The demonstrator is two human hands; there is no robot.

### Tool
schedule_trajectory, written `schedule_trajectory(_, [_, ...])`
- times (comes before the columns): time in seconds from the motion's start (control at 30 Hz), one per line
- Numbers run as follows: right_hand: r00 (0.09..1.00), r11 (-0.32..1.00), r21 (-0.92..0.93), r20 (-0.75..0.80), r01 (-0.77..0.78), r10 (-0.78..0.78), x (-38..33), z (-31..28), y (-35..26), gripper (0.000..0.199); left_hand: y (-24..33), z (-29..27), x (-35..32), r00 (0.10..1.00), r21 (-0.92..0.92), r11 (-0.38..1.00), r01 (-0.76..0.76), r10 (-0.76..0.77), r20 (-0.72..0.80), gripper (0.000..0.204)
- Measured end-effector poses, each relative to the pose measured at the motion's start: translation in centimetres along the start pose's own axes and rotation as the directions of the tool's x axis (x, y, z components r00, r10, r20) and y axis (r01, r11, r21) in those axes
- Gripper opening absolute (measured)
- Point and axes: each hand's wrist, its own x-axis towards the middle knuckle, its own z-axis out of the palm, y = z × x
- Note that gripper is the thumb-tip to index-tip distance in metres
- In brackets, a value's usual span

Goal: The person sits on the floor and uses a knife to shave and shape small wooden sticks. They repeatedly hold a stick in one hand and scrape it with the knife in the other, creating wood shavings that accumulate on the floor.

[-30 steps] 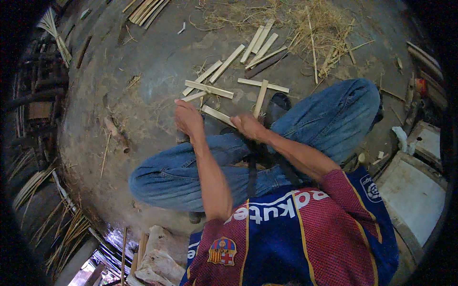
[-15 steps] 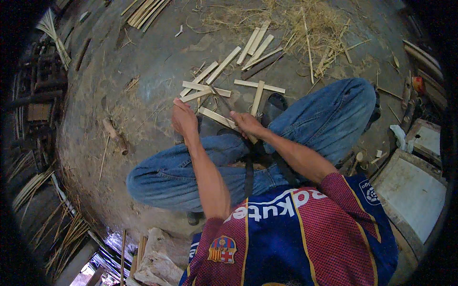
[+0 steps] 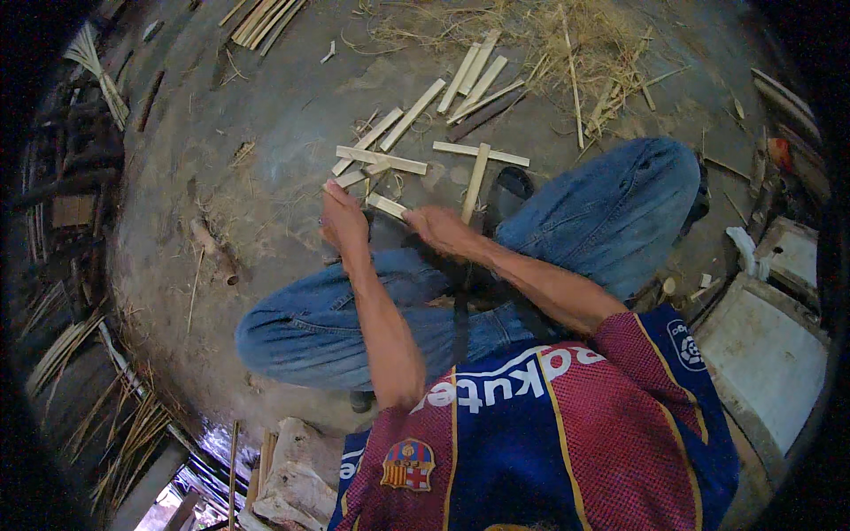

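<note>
Roomy floor (image 3: 274,133), left hand (image 3: 343,219) at end of strip (image 3: 363,174)

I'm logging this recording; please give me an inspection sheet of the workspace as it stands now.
Surface: grey-brown floor, strewn with bits of fibre.
Job's things: pale slats, several crossing in front of the hands, others lying farther off.
Clutter: tangled straw-coloured fibres at the top; a dark stick beside the farther slats; a piece of wood to the left.
Left hand: fingertips at the near end of a short slat; grip unclear.
Right hand: curled by the right end of another slat; grip unclear.
Cables: nothing seen.
Surroundings: white panel at right; pale sack-like item at lower left.
</note>
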Motion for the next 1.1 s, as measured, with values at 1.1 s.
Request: schedule_trajectory(1.1, [0.961,0.985,-0.058,-0.236,-0.164,0.146,0.9,5.0,11.3,0.053,-0.2,1.6,0.6,0.999,-0.075,0.997,-0.020,0.018,-0.033,0.060])
